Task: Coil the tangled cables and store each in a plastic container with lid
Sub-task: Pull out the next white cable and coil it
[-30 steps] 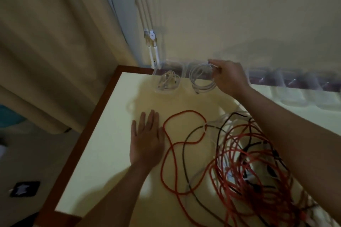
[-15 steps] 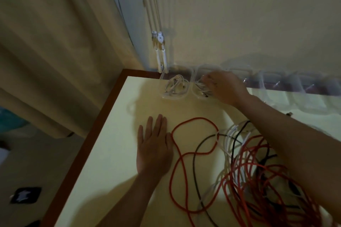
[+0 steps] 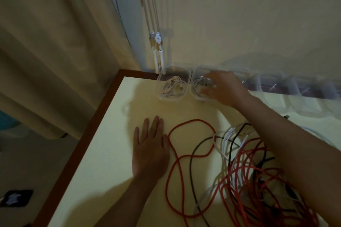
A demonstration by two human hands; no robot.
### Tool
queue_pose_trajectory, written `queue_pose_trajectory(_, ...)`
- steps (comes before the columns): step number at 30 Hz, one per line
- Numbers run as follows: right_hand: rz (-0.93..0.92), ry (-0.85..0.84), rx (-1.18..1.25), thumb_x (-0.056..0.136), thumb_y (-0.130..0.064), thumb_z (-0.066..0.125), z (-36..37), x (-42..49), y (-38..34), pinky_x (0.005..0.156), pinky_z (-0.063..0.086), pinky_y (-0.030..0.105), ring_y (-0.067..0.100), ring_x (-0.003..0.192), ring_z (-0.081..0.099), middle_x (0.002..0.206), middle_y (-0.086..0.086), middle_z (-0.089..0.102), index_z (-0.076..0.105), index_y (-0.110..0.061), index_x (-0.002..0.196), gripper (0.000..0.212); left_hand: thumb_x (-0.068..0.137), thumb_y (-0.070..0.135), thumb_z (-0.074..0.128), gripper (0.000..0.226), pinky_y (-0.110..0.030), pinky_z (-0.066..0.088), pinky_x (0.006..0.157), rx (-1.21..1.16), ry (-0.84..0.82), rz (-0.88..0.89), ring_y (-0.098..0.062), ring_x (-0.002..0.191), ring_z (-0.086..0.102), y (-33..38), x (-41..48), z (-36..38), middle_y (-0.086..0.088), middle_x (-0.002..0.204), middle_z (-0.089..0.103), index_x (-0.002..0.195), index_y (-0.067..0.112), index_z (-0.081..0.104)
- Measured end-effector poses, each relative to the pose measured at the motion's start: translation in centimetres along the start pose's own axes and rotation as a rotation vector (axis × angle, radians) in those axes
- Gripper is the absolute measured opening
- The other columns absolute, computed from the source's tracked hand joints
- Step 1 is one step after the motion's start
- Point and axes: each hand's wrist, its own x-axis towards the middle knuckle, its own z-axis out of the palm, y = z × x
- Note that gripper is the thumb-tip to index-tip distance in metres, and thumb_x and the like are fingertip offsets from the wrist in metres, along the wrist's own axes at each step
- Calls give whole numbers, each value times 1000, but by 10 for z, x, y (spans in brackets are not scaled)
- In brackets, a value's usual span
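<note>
- Head view: left hand (image 3: 150, 151) flat on table (image 3: 110, 153), grip splayed straight, holding nothing.
- Right hand (image 3: 226, 88): grip spread, fingers on white coil (image 3: 197, 86) inside clear container (image 3: 196, 69).

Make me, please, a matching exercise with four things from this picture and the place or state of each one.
1 left hand
2 right hand
3 red cable
4 left container

A holds a coiled white cable
B lies flat on the table
C reaches to the right container
D sprawls in loose loops

Pairs: 1-B, 2-C, 3-D, 4-A
</note>
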Motion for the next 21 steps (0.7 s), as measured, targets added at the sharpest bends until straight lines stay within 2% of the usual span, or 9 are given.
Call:
queue_pose_trajectory(4, 33, -100, -109, 86, -29, 76, 5, -1, -5, 85, 50, 35, 32, 108, 66, 119, 8, 73, 71, -27, 126, 41, 101, 48, 7, 63, -41, -4, 126, -4, 0, -2, -12, 154, -10, 0, -1, 0, 10, 168, 3, 160, 29, 6)
queue_pose_trajectory(7, 28, -132, -238, 88, -37, 73, 9, 6, -9, 86, 51, 35, 29, 106, 68, 120, 4, 73, 73, -29, 122, 35, 101, 48, 8, 62, -40, -5, 126, -8, 13, -4, -11, 154, -10, 0, 0, 1, 10, 168, 4, 160, 29, 7)
queue_pose_trajectory(9, 12, -164, -239, 92, -38, 66, 8, 10, -8, 76, 49, 33, 26, 94, 67, 115, 5, 74, 76, -25, 108, 23, 101, 48, 9, 62, -40, -6, 125, -11, 17, -3, -11, 154, -10, 0, 0, 1, 10, 168, 4, 160, 29, 7)
queue_pose_trajectory(11, 0, -150, -225, 103, -35, 50, 4, 9, -8, 66, 37, 32, 29, 82, 62, 105, 13, 74, 73, -18, 94, 30, 101, 47, 10, 61, -40, -6, 125, -20, 25, 0, -11, 154, -9, 0, -1, 0, 10, 168, 5, 160, 29, 8)
queue_pose_trajectory(14, -22, -58, -243, 108, -37, 37, 0, -1, -8, 68, 32, 33, 37, 90, 65, 103, 18, 72, 73, -15, 105, 43, 101, 47, 9, 61, -40, -6, 125, -35, 38, 7, -11, 154, -8, 0, 0, 1, 9, 167, 5, 159, 28, 8)
queue_pose_trajectory(16, -51, -139, -296, 108, -40, 31, 7, -11, -11, 75, 37, 33, 36, 97, 65, 107, 15, 71, 71, -18, 110, 46, 100, 47, 10, 62, -42, -3, 126, -41, 54, 7, -12, 154, -4, -1, 0, 4, 9, 167, 10, 159, 28, 13)
queue_pose_trajectory(17, -59, -204, -318, 107, -44, 27, 11, -16, -14, 87, 40, 35, 33, 103, 64, 109, 13, 70, 71, -22, 111, 49, 100, 46, 11, 63, -43, -1, 126, -41, 63, 5, -13, 155, 0, -1, 1, 5, 8, 167, 14, 159, 27, 17)
queue_pose_trajectory(19, -92, -225, -293, 106, -49, 24, 19, -24, -13, 115, 27, 46, 28, 113, 61, 111, 8, 70, 69, -25, 114, 52, 99, 45, 13, 64, -44, 4, 126, -38, 75, -2, -15, 155, 6, -2, 0, 6, 8, 166, 21, 158, 26, 24)
queue_pose_trajectory(21, -142, -139, -223, 106, -52, 24, 20, -33, -9, 117, 24, 54, 26, 123, 56, 122, 4, 67, 65, -20, 122, 54, 98, 45, 12, 64, -44, 3, 126, -30, 67, -1, -15, 155, 6, -3, 0, 7, 8, 166, 21, 159, 26, 24)
